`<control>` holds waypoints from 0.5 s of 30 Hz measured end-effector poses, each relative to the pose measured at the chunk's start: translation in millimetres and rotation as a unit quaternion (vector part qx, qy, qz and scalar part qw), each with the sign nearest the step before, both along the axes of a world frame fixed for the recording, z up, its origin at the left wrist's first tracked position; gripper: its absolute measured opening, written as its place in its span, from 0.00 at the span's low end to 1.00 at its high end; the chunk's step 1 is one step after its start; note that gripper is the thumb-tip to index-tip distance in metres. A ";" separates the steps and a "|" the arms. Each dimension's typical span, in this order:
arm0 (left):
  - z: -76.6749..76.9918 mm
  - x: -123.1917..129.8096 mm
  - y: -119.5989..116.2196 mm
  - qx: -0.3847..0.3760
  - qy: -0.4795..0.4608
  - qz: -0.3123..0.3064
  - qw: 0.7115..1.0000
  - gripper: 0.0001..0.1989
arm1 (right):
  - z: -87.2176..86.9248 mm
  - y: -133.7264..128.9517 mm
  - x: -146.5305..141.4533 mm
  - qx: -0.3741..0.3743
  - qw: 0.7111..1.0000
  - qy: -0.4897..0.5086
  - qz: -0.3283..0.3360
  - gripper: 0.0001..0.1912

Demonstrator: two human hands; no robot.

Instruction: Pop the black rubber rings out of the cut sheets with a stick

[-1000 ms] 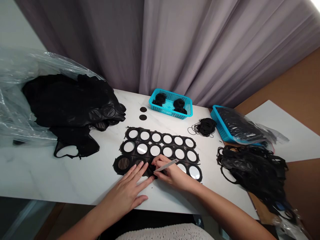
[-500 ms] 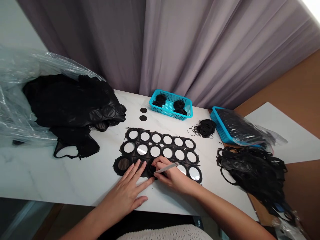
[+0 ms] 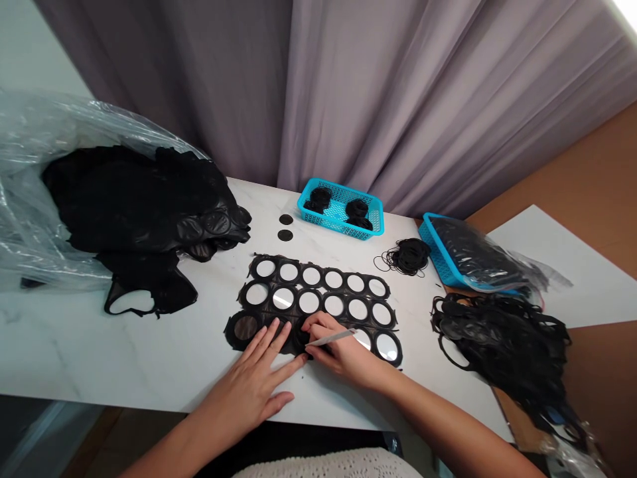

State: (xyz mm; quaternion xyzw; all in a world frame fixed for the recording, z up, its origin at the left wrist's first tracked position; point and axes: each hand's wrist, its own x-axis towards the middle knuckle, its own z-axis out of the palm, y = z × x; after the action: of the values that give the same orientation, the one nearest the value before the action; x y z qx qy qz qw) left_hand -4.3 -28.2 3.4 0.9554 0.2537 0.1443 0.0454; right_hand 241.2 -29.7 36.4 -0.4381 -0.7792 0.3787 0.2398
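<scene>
A black sheet [image 3: 321,288] with rows of round rings lies flat on the white table, most rings showing white inside. The nearest row's leftmost circle [image 3: 245,327] is dark inside. My left hand [image 3: 263,372] lies with its fingers spread over the left part of that row. Pinched in my right hand [image 3: 332,344] is a thin, pale, blade-like tool [image 3: 334,336], its lower end at a circle right of my left fingers. My fingers partly hide the circle under the tool, and its tip is hard to make out.
Black material [image 3: 149,206] spills from a clear bag [image 3: 24,199] at left. Behind the sheet are two dark discs [image 3: 285,235] and a blue basket [image 3: 375,224] of black rings. To the right are loose rings [image 3: 411,255], another blue basket [image 3: 438,255] and black scraps [image 3: 507,345].
The tool in my right hand has tilted slightly, its upper end shifting a little lower and to the right. My left hand stays in place.
</scene>
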 end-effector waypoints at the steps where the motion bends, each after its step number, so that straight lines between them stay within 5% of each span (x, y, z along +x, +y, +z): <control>1: 0.0 -0.1 -0.1 -0.001 0.003 0.000 1.000 0.31 | -0.3 -0.5 0.1 0.000 1.000 0.002 0.002 0.06; 15: 1.6 0.5 -0.1 -0.003 -0.004 0.002 1.000 0.30 | -4.9 -7.8 -4.5 0.017 0.999 -0.007 -0.026 0.08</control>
State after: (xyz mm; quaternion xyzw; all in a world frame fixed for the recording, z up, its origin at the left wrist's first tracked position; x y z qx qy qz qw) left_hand -3.8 -28.3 5.0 0.9542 0.2556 0.1475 0.0496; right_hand 236.7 -37.4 31.4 -0.4567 -0.7756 0.3557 0.2518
